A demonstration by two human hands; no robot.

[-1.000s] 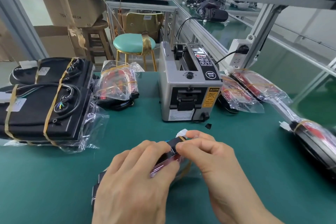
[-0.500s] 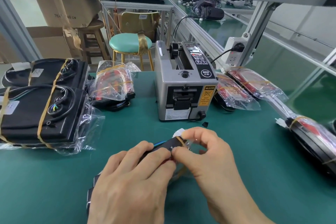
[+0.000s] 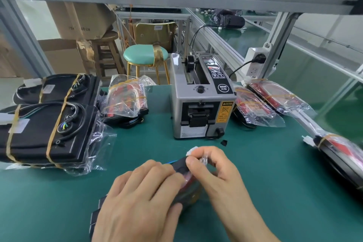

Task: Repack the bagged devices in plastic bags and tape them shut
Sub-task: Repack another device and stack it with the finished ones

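Left hand (image 3: pixel 141 198) lies curled over a black bagged device (image 3: pixel 179 166); right hand (image 3: pixel 214 171) pinches its clear plastic bag (image 3: pixel 203 161) on the green table mat (image 3: pixel 59 202), before a grey tape dispenser (image 3: pixel 200 104).

teal stool (image 3: pixel 145 54), cardboard boxes (image 3: pixel 82 19), power strip (image 3: pixel 255 63)

Black device (image 3: pixel 179 166), seemingly bagged, on green mat.
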